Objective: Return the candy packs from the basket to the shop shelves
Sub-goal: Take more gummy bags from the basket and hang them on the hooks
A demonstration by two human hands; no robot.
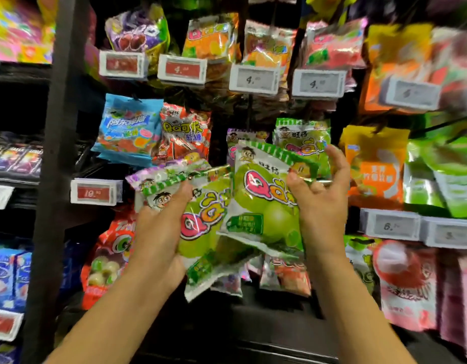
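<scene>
My left hand (pixel 158 232) grips a small stack of green candy packs (pixel 203 227), thumb over their top edges, with a purple-trimmed pack among them. My right hand (pixel 319 195) pinches the top right corner of one green candy pack (pixel 263 206), lifted in front of the shelf. Just behind it, a matching green pack (pixel 303 137) hangs on a shelf hook. The basket is not in view.
Rows of hanging candy bags fill the shelves, with price tags (pixel 254 78) on the hook ends. A blue bag (pixel 127 130) and a red bag (pixel 185 132) hang to the left. A dark upright post (pixel 56 153) stands on the left.
</scene>
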